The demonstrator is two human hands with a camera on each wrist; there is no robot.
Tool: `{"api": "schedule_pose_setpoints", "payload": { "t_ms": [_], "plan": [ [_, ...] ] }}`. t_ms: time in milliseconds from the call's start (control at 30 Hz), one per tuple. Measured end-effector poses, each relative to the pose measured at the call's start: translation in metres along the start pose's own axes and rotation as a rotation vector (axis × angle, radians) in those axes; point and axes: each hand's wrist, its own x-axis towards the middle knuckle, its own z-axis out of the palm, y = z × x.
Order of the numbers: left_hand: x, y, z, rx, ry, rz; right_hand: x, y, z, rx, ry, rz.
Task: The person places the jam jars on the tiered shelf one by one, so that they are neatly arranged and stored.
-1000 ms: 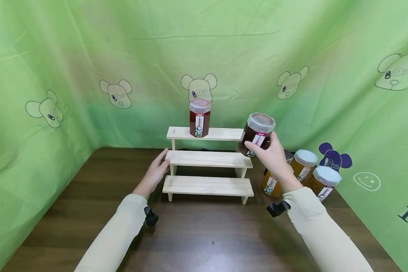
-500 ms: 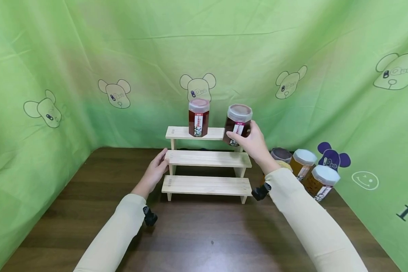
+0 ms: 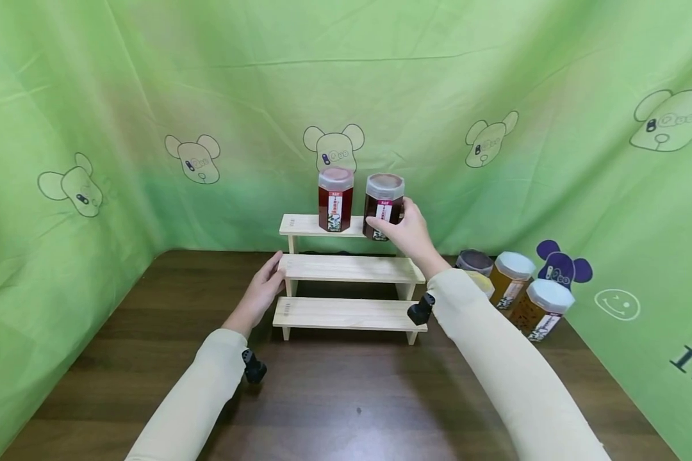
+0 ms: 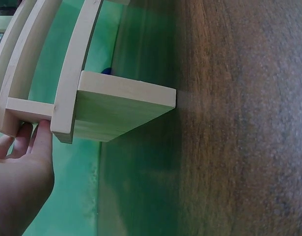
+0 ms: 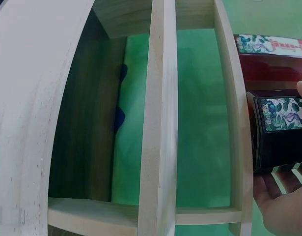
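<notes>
In the head view my right hand (image 3: 412,238) holds a dark hexagonal jar (image 3: 371,206) with a clear lid, thumb in front and fingers behind. The jar is upright at the top step of a three-step wooden stand (image 3: 346,269); I cannot tell whether its base touches the step. Just left of it, a red jar (image 3: 335,208) stands on that step, a narrow gap between them. My left hand (image 3: 257,294) grips the middle step's left end, its fingers (image 4: 41,140) against the wood in the left wrist view. The right wrist view shows the dark jar (image 5: 281,147) beside the top step's edge.
Several other jars stand on the brown table (image 3: 334,397) right of the stand: a white-lidded amber jar (image 3: 509,285), another white-lidded jar (image 3: 539,314), a yellow-lidded one (image 3: 481,283) and a dark-lidded one (image 3: 474,259). A green printed cloth (image 3: 254,96) hangs behind and at the sides.
My right hand has carried the dark jar leftward from the stand's right end to beside the red jar, turning it from tilted to upright. The left hand keeps its grip on the stand.
</notes>
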Motion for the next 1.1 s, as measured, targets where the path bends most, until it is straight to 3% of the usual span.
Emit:
{"api": "schedule_pose_setpoints", "payload": {
  "t_ms": [1100],
  "plan": [
    [0.002,-0.004,0.001,-0.005,0.002,0.001,0.017,-0.002,0.004,0.059,-0.085,0.115]
  ]
}}
